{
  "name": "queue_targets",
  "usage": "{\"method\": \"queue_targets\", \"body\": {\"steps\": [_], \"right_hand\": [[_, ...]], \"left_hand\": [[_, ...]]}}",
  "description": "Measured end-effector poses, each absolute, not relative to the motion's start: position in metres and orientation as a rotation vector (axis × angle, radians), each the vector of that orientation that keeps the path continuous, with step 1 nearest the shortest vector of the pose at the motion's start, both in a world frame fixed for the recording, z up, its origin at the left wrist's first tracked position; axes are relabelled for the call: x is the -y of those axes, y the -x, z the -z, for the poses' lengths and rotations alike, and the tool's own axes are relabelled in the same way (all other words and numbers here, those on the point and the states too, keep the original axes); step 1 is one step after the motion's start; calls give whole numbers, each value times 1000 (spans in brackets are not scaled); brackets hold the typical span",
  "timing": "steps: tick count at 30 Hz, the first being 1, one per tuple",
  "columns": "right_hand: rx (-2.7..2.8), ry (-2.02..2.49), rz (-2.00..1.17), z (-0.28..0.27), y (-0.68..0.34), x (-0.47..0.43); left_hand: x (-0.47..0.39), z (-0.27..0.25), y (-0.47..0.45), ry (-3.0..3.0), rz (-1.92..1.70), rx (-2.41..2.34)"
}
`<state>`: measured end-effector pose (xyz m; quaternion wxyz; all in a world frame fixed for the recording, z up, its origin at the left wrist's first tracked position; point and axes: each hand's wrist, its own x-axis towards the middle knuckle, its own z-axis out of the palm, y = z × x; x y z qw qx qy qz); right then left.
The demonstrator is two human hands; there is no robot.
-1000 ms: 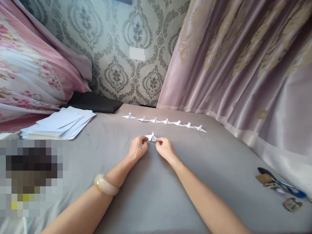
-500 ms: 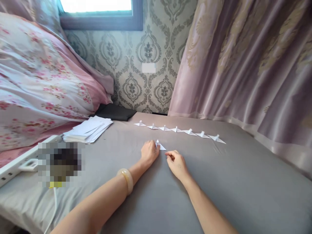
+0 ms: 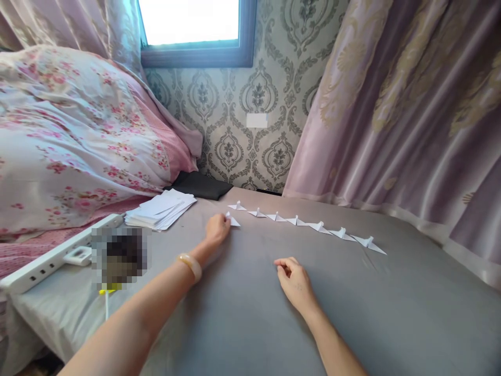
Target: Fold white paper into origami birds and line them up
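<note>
My left hand (image 3: pixel 217 230), with a pale bangle (image 3: pixel 190 267) on the wrist, is closed on a small folded paper piece (image 3: pixel 234 221). The piece is white and pointed, with a little raised part; my fingers hide some of it. It is close to the left end of a row of several similar folded paper figures (image 3: pixel 296 221) across the grey sheet. My right hand (image 3: pixel 295 282) is over the sheet in front of the row. Its fingers are loosely curled, and nothing shows in them.
A stack of white paper (image 3: pixel 160 210) lies at the left, beside a black flat item (image 3: pixel 199 185). Nearer me is a white power strip (image 3: pixel 58 256) with a plug and cable. Floral bedding (image 3: pixel 82 141) rises behind; a pink curtain (image 3: pixel 399 104) hangs at the right.
My left hand has carried the folded paper piece left and away from me, toward the row's left end. My right hand is now farther from it. The camera view has shifted left.
</note>
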<state>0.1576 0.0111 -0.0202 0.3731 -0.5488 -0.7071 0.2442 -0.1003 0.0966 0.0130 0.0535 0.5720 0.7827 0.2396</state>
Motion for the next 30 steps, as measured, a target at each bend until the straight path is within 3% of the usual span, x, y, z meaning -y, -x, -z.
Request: {"method": "queue_targets", "body": {"steps": [11,30], "right_hand": [[1891,1427,-600,20,-157,-10],[1870,1433,-615,16,-155,-7]], "left_hand": [[-175,-11,157,-1659,-697,-2513],[-186,-1,156,-1570,-670,-2522]]}}
